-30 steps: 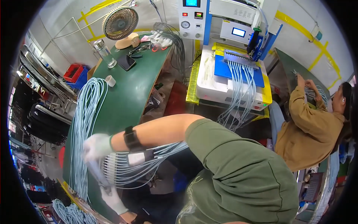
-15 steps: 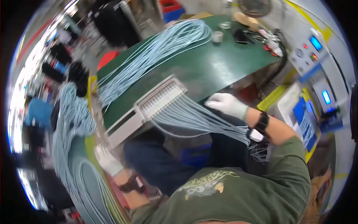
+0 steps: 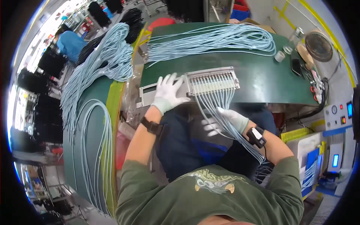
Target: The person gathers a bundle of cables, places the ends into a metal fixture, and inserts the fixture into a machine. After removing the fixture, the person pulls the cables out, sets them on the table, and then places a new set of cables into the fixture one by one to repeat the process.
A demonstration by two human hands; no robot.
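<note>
My left hand (image 3: 167, 92), in a white glove, lies with spread fingers on the plain left part of a flat metal fixture (image 3: 183, 89). The fixture rests near the front edge of the green table. In its right part, a row of light-blue cables (image 3: 213, 98) sits side by side, their ends in narrow slots. From there the cables run down toward my lap and gather into a bundle. My gloved right hand (image 3: 237, 120) is loosely around that bundle, with the fingers showing on its left side and the thumb toward the fixture.
A long coil of light-blue cable (image 3: 210, 43) lies at the table's back. More cables (image 3: 112, 56) drape over the left table (image 3: 90, 150). A small white cup (image 3: 279, 56), a phone (image 3: 296, 66) and a fan (image 3: 318, 45) are at the right. A control box (image 3: 336, 115) stands beyond.
My left hand has come up from beside the fixture onto its plate. My right hand has moved from above the cables to around them. The view has turned, and the fixture now appears nearly level.
</note>
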